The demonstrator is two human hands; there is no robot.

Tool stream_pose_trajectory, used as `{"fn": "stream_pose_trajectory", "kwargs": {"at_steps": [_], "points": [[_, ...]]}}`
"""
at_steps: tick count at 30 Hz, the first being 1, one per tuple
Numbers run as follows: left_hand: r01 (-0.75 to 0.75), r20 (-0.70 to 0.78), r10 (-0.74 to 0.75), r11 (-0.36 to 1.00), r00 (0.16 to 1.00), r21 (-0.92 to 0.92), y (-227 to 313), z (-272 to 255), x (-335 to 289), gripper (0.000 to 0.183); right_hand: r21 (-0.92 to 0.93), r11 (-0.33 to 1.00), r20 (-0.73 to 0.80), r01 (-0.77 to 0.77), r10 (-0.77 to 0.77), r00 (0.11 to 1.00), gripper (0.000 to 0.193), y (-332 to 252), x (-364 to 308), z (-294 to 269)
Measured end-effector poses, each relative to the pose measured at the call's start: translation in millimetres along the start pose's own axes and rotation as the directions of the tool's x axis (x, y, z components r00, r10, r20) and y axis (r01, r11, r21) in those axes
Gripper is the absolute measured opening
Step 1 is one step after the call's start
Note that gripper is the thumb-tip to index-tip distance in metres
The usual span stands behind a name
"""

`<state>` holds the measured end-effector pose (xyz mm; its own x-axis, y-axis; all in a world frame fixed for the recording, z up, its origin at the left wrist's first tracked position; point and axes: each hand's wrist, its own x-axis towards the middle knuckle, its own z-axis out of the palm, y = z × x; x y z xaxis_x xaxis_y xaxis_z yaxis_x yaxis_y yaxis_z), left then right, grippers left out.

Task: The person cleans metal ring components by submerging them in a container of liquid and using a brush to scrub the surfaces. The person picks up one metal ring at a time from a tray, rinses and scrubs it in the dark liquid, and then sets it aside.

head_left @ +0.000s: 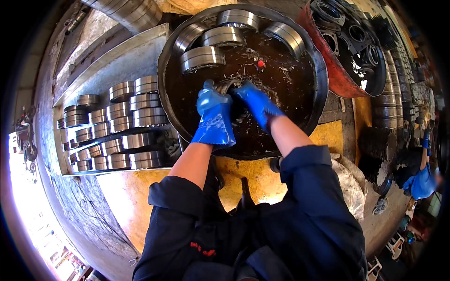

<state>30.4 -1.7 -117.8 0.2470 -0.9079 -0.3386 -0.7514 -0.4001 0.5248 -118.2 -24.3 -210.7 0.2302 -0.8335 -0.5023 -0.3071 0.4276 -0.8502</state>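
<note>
Metal ring (226,86): between the hands, at the middle of the round basin (162,79) of dark liquid (286,105); depth of any dip cannot be told.
Left hand (213,99): blue-gloved, curled, pinching the ring's left side.
Right hand (254,96): blue-gloved, fingers at the ring's right side; how tightly they close is hidden, cannot tell.
Forearms (193,161): 2, reaching up from below and converging; right slants leftward, left leans slightly right.
Basin rings (203,58): 5, toward the far side, apart from the hands.
Handling (judgement): wet metal likely slick; support from 2 sides, turn slowly, keep low, avoid knocking the 5.
</note>
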Motion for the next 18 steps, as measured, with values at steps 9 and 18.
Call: {"fn": "stream_pose_trajectory", "kwargs": {"at_steps": [9, 18], "points": [[0.065, 0.032, -0.066, 0.998, 0.997, 0.026, 3.3, 3.2, 1.1, 0.072, 0.158, 0.986, -0.227, -0.049, 0.085, 0.97, 0.08, 28.3, -51.0, 28.6], [0.008, 0.025, -0.009, 0.999, 1.0, 0.034, 2.8, 0.9, -2.2, 0.074, -0.118, 0.973, -0.395, -0.197, 0.136, 0.909, 0.056, -8.0, -21.5, 28.4]]}}
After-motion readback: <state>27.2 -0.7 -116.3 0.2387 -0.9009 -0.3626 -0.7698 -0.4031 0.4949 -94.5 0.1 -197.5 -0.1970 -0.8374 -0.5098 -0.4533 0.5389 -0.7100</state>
